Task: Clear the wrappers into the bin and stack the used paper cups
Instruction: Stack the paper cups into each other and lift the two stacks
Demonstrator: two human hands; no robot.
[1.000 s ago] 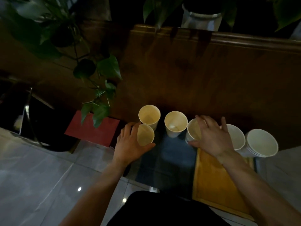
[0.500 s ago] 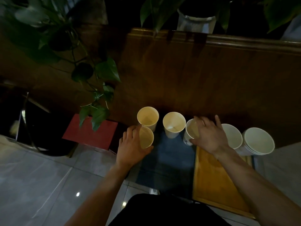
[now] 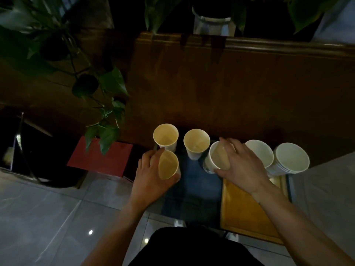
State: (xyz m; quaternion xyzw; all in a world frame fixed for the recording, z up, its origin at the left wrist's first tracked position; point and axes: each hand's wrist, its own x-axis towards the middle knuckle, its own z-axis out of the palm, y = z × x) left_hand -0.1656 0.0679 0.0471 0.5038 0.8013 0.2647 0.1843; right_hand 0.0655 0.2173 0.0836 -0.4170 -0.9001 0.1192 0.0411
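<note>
I stand over a dim corner where pale grey glossy floor tiles [image 3: 48, 217] meet a dark brown polished wooden panel [image 3: 221, 83] with a moulded top edge. A trailing green leafy plant [image 3: 107, 116] hangs at the left above a flat red rectangular box [image 3: 101, 158], and a white ceramic pot [image 3: 213, 24] sits behind the panel. Below my hands lies a dark blue surface [image 3: 194, 181] beside an amber wooden tray [image 3: 242, 210] with a raised rim.

The paper cups are smooth, tapered and round-mouthed, cream inside. My left hand [image 3: 149, 177] is wrapped around a tilted cream paper cup [image 3: 168, 165], fingers closed on its wall, its mouth tipped toward me. Just behind it an upright cream paper cup [image 3: 165, 136] stands, and a second upright cup [image 3: 196, 142] stands to its right. My right hand [image 3: 242, 166] grips a white paper cup with a printed side [image 3: 216, 160], thumb under it and fingers curled over the rim. To the right are a white cup [image 3: 259, 152] and a nested stack of white cups [image 3: 291, 158], touching each other at the tray's far end.

Compared with a second ago, the white printed cup leans further toward me under my right hand, and my left hand has turned its cup to a steeper tilt; the other cups have not shifted.
</note>
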